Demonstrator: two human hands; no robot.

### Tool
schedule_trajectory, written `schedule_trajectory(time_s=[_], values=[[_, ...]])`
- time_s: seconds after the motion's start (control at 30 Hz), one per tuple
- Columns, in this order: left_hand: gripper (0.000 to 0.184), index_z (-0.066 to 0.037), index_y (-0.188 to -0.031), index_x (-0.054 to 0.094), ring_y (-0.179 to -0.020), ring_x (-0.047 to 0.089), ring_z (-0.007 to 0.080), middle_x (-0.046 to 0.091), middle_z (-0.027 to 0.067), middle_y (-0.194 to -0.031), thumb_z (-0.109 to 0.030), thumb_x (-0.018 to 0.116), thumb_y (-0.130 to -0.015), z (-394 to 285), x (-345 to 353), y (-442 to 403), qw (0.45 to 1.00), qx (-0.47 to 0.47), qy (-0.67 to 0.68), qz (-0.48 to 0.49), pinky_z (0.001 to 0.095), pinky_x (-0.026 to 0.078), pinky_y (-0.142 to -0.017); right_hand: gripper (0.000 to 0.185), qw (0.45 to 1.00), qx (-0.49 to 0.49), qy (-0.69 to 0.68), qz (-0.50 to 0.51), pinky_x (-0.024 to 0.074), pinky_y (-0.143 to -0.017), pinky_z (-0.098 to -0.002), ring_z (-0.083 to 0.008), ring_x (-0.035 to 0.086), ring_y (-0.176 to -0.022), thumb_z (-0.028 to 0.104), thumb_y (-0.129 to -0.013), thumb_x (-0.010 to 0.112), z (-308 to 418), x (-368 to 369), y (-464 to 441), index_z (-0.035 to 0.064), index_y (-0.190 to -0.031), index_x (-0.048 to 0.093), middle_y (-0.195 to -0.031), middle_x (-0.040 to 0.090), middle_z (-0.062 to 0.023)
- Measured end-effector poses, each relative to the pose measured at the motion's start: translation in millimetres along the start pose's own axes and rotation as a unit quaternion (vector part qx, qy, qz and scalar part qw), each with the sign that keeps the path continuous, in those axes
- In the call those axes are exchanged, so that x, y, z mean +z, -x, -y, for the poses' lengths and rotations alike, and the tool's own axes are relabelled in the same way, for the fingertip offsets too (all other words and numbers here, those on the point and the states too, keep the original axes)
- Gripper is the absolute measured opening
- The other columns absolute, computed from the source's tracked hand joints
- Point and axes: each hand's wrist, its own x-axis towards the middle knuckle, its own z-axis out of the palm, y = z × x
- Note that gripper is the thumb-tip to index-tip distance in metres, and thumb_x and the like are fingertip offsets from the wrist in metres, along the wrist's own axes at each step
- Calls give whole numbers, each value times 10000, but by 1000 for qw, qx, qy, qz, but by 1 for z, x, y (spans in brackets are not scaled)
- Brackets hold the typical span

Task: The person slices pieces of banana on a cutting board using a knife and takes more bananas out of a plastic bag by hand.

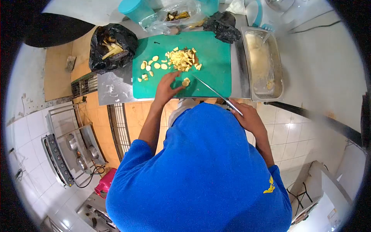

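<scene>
Beside board (213, 58), bag (126, 40) of peels (113, 50)

Knife (211, 89): straight blade slanted, tip toward far left. Chopped pieces (181, 60): pale yellow, heaped beyond tip; round slices (164, 66) scattered leftward. Rounded piece (186, 82): pale, lying nearer, left of blade.
</scene>
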Motion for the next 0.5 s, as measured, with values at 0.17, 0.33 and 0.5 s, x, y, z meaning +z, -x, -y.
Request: schedule_trajectory(time_s=[0.17,0.33,0.5], values=[[677,-113,-1300,580,-847,622,253,666,59,-990,-132,843,-676,4,21,19,999,-33,-39,-13,379,514,-775,454,999,-1,-26,26,498,-899,-442,-400,634,-1035,239,-972,547,5,3,-5,154,-1415,498,-1153,661,-208],[586,-108,-1275,596,-836,650,276,700,74,-966,-183,820,-739,9,33,16,997,-68,-25,-33,393,513,-784,453,999,-20,-43,26,502,-852,-502,-426,637,-962,246,-967,536,10,-2,-2,186,-1414,495,-1066,663,-236],[533,-144,-1230,629,-827,632,224,710,1,-929,-195,817,-734,21,46,16,994,-16,-62,-91,388,478,-748,444,999,-12,-34,31,499,-874,-490,-416,634,-990,247,-971,536,11,-4,-1,174,-1408,503,-1087,665,-226]])
